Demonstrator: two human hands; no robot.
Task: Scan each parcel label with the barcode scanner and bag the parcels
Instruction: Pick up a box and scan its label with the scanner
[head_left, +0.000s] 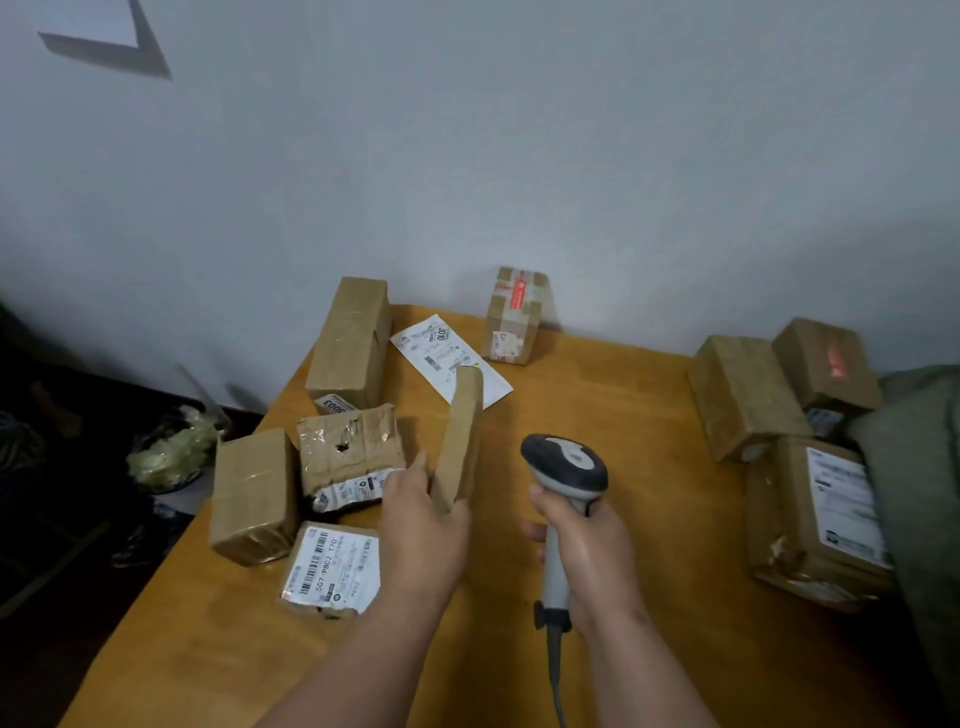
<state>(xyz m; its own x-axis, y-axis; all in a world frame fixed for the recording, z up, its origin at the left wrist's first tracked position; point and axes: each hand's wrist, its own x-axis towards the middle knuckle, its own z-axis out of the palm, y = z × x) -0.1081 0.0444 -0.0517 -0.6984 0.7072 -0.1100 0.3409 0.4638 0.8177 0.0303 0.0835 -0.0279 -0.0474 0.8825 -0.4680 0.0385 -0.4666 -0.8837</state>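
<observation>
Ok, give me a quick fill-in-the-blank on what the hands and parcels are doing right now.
1. The right hand grips the ____ by its handle.
2. The left hand holds a flat parcel tilted up on its ____.
3. The loose paper label lies on the ____, behind that parcel.
4. The parcel with the red tape stands against the ____.

Missing words: scanner; edge; table; wall
</observation>
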